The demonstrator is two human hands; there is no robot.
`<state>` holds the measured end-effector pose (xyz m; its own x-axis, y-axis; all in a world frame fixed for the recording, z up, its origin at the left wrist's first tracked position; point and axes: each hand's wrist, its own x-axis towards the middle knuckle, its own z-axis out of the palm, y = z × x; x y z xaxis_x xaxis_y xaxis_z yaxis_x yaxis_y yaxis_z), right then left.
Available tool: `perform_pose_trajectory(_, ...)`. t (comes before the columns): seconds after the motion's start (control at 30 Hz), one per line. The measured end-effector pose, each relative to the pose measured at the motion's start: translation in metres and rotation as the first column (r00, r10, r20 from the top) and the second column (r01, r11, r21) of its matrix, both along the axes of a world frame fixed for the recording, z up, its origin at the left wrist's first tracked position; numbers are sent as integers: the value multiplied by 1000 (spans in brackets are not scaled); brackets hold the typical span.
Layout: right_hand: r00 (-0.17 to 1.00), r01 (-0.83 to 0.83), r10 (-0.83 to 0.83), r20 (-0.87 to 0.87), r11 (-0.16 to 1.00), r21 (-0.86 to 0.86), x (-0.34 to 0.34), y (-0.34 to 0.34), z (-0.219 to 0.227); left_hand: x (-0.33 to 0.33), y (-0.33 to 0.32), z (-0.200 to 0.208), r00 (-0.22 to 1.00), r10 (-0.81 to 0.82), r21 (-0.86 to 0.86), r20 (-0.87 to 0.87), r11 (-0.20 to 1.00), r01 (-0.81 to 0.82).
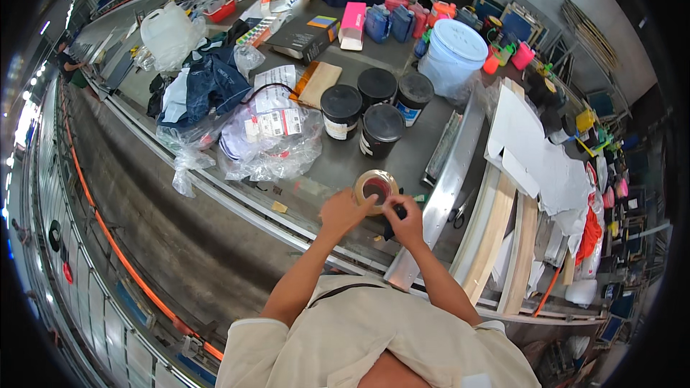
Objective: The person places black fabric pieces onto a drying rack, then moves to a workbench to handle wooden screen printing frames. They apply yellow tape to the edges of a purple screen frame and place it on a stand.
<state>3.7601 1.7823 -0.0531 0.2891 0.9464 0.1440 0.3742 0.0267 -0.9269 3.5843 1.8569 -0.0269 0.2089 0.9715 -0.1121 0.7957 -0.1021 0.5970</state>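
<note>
My left hand (343,210) is closed on a roll of clear brownish packing tape (365,178), its thumb reaching over the hole. The fingers of my right hand (407,221) are pinched at the roll's lower right edge; whether they hold the loose end is too small to see. A small dark thing (389,232) shows under the right hand, its kind unclear. Just beyond the roll are several black-lidded tubs (383,123). To the left of the tubs lies a clear plastic bag (269,144) with labelled papers on it.
A metal bar (440,219) lies beside my right arm, with wooden frames (483,244) and scissors (458,217) further right. Farther back are a white bucket (454,50), a pink box (352,26), a dark box (305,37) and dark cloths (208,86). The table's metal edge (237,208) runs along the left.
</note>
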Motion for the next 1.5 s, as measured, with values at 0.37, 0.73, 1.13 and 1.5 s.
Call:
perform_pose_trajectory(0.37,906,94,-98,411,995,30,4,4,-11,6,3,-18,970,-119,8,-214,992,124)
perform_pose_trajectory(0.73,970,104,-194,-147,878,-468,37,61,-19,-72,36,-67,839,-234,-29,492,958,285)
perform_pose_trajectory(1.13,988,60,-68,-139,996,-65,-11,22,52,-60,10,-77,774,-80,39,628,997,72)
perform_pose_trajectory(1.5,771,-444,507,386,862,-245,-26,-7,25,-55,54,-57,116,620,-620,776,783,-37)
